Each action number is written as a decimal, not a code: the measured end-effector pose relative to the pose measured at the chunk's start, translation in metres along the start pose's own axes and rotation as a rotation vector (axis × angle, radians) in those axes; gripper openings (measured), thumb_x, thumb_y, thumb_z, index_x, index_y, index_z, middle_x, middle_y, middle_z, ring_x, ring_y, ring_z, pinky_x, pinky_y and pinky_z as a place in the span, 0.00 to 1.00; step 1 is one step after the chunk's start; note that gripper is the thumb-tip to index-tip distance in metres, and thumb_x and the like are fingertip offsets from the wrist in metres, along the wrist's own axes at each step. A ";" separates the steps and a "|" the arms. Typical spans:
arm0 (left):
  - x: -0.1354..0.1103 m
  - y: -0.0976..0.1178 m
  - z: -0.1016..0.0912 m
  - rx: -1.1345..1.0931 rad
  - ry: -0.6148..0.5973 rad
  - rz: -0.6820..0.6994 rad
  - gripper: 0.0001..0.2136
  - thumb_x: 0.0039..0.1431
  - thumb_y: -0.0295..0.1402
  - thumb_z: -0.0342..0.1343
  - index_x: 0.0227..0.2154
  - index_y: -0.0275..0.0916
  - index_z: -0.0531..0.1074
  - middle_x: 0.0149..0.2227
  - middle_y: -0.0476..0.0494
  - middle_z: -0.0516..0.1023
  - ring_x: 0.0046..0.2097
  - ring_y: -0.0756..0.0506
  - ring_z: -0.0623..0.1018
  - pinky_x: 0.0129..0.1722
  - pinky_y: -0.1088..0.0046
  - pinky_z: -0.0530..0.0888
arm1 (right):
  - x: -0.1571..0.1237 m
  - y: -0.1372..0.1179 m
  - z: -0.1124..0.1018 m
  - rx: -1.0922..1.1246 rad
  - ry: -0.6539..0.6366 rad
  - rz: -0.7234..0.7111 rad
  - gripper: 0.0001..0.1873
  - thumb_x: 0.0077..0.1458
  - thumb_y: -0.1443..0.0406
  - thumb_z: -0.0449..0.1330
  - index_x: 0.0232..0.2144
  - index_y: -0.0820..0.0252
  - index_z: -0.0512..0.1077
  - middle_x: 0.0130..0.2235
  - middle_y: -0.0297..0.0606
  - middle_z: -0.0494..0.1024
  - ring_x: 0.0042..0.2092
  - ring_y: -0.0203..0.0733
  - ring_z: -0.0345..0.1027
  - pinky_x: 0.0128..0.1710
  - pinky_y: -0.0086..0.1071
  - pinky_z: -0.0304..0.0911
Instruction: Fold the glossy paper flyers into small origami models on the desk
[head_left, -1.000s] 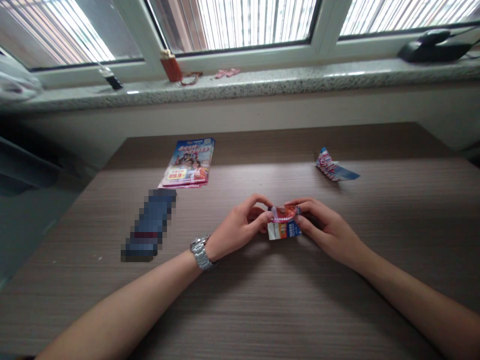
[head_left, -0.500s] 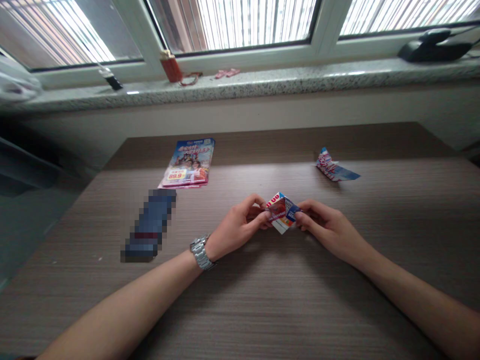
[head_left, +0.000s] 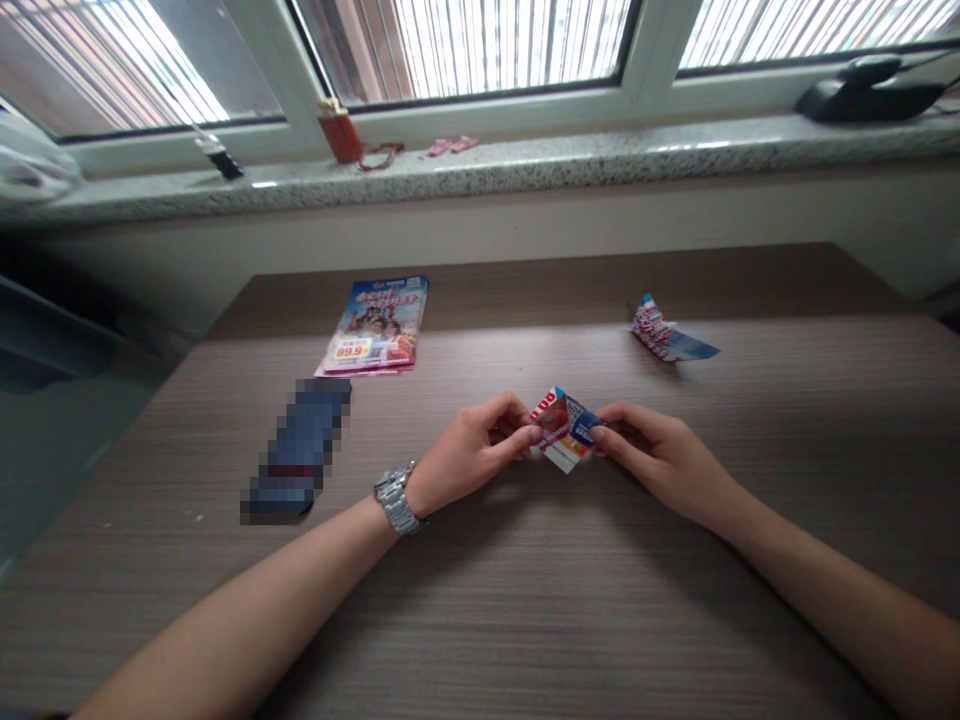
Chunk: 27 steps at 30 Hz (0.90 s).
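A small square of folded printed paper (head_left: 564, 432), red, blue and white, is held just above the table between my two hands. My left hand (head_left: 480, 445), with a silver watch (head_left: 399, 498) at its wrist, pinches the paper's left corner between thumb and fingers. The opposite corner is gripped the same way by my right hand (head_left: 660, 455). Creased flaps meet across the face of the square; its underside is hidden. Beyond my right hand lies another folded paper piece (head_left: 667, 335), blue and red, with a pointed end.
At the back left of the wooden table (head_left: 495, 620) is a stack of printed flyers (head_left: 379, 325). Nearer me lies a pixelated dark object (head_left: 300, 450). The stone windowsill (head_left: 555, 170) carries a red lighter-like item (head_left: 341, 135) and a black device (head_left: 870, 95).
The folded paper has turned and tilted slightly, showing its face a little flatter. My left hand and wrist have shifted slightly up and left. The other things have stayed put.
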<state>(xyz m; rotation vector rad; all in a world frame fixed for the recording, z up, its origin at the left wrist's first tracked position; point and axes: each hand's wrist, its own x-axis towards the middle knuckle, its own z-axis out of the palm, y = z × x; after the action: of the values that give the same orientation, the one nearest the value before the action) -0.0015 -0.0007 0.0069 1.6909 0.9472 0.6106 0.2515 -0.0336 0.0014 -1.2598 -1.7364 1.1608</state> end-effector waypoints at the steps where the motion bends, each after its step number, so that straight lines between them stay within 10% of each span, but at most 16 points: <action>1: 0.000 0.000 0.000 -0.011 -0.004 -0.003 0.13 0.66 0.43 0.56 0.38 0.37 0.69 0.34 0.45 0.79 0.35 0.49 0.79 0.36 0.75 0.75 | 0.000 0.000 0.000 0.005 -0.005 0.002 0.12 0.63 0.54 0.59 0.39 0.54 0.75 0.35 0.36 0.82 0.35 0.43 0.76 0.35 0.34 0.70; 27: 0.001 -0.001 -0.006 0.168 -0.012 0.132 0.07 0.66 0.35 0.57 0.37 0.36 0.73 0.33 0.47 0.78 0.33 0.52 0.76 0.33 0.79 0.72 | 0.001 0.007 -0.006 -0.224 0.019 -0.144 0.07 0.64 0.61 0.59 0.39 0.56 0.75 0.39 0.38 0.79 0.39 0.42 0.73 0.38 0.33 0.67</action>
<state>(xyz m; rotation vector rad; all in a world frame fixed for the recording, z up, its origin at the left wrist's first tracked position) -0.0054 0.0037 0.0073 1.9159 0.9042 0.6211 0.2590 -0.0297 -0.0026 -1.2463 -1.9496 0.8887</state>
